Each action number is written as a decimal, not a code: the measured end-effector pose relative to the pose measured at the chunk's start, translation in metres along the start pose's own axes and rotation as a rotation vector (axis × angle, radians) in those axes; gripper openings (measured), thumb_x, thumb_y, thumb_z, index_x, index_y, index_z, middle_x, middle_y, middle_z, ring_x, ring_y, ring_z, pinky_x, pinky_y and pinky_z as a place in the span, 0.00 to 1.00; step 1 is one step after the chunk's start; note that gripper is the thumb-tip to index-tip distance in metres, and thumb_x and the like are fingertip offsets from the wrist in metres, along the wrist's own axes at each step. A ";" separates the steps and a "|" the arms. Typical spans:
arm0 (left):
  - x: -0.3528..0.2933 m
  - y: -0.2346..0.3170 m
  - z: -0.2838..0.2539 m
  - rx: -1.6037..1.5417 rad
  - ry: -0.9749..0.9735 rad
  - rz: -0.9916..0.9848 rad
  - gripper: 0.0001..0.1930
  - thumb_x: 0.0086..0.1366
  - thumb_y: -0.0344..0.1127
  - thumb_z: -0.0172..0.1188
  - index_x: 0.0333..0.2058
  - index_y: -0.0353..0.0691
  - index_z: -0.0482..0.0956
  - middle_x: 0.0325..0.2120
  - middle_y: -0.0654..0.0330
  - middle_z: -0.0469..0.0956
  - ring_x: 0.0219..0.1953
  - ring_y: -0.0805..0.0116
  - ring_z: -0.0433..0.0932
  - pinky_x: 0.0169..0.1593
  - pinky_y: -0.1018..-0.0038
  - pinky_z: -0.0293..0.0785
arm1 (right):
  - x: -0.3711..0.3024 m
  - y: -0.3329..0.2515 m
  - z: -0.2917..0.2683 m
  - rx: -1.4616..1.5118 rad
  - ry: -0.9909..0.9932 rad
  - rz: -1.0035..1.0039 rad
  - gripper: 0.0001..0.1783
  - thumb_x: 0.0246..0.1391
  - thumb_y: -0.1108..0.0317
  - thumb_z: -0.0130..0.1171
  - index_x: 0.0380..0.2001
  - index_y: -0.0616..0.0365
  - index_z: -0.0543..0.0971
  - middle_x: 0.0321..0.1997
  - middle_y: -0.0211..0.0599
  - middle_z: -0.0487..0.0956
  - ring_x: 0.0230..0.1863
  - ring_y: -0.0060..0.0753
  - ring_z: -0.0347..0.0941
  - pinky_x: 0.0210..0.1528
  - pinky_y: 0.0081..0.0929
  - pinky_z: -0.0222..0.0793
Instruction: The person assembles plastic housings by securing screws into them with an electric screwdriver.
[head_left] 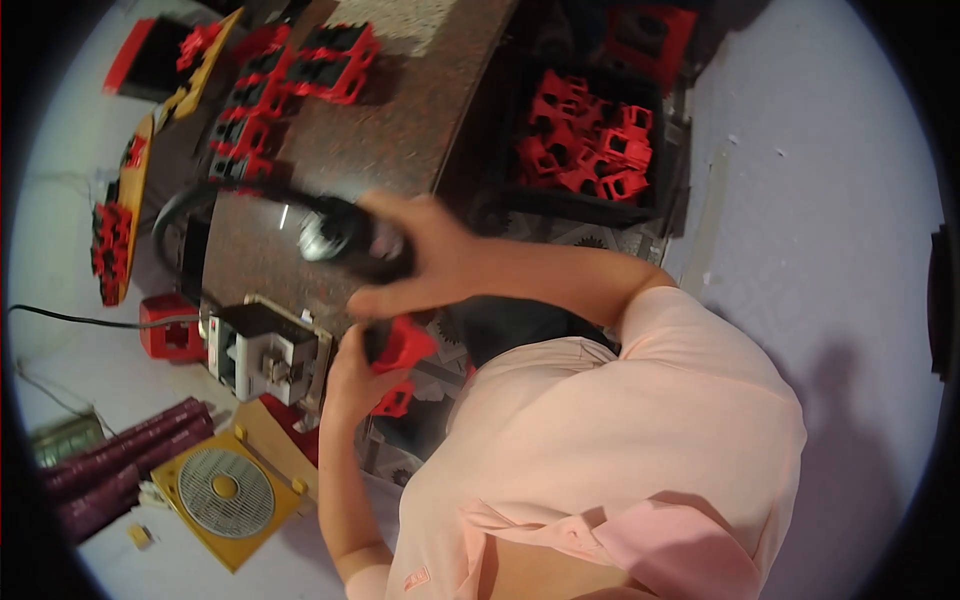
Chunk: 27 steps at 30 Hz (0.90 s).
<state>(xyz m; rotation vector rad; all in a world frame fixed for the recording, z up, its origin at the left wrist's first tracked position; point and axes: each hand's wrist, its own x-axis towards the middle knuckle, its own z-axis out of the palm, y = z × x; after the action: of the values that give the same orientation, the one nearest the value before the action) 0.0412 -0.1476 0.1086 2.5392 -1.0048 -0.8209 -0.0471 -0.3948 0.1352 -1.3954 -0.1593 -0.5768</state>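
Observation:
My right hand point(430, 250) is wrapped around a black cylindrical corded tool point(345, 238), blurred by motion, with a shiny rounded end facing left. A thick black cord curves away from that end over the table. Just below it, my left hand point(352, 385) grips a red plastic part point(405, 345) with a black piece on it, near the table's front edge. Fingers hide some of the part, and the tool's working end does not show clearly. Whether tool and part touch, I cannot tell.
Red-and-black parts point(335, 65) stand in rows on the brown speckled table point(390, 130). A black crate point(590, 205) of red parts is at the far right. Left are a white-and-black device point(265, 350), a red box point(172, 328), a yellow fan point(225, 490) and a wooden shelf point(138, 220).

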 end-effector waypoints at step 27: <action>0.403 -0.030 -0.070 -0.400 0.542 0.206 0.52 0.54 0.43 0.72 0.72 0.44 0.49 0.71 0.35 0.46 0.73 0.39 0.49 0.72 0.58 0.53 | 0.361 0.214 -0.191 -1.037 -0.152 0.292 0.37 0.38 0.42 0.74 0.46 0.58 0.82 0.43 0.45 0.85 0.43 0.40 0.81 0.49 0.35 0.74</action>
<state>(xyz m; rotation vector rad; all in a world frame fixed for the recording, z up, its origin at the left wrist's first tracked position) 0.3384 -0.4032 -0.0111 2.0942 -0.8035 -0.2172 0.3187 -0.6678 0.0677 -2.4160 0.2669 -0.2938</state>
